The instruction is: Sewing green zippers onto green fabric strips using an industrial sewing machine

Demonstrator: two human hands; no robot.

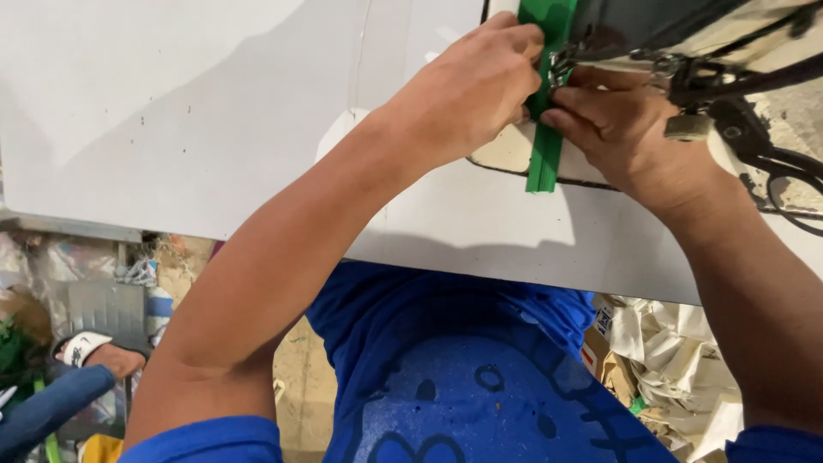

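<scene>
Both hands are up at the sewing machine (686,34) at the far side of the white counter (189,120). A green strip (543,150) of cloth runs under the machine and hangs down toward the person. The left hand (476,86) is curled, with its fingertips pressed onto the strip near the metal foot. The right hand (617,120) sits just beside it, and its thumb and fingers pinch the strip from the other side. The two hands are touching. Black scissors (771,163) lie on the counter by the right wrist. The person wears a blue shirt (463,377). Pale cloth scraps (677,360) are piled on the floor at the right. At the far left, another person's foot in a sandal (94,351) shows.
</scene>
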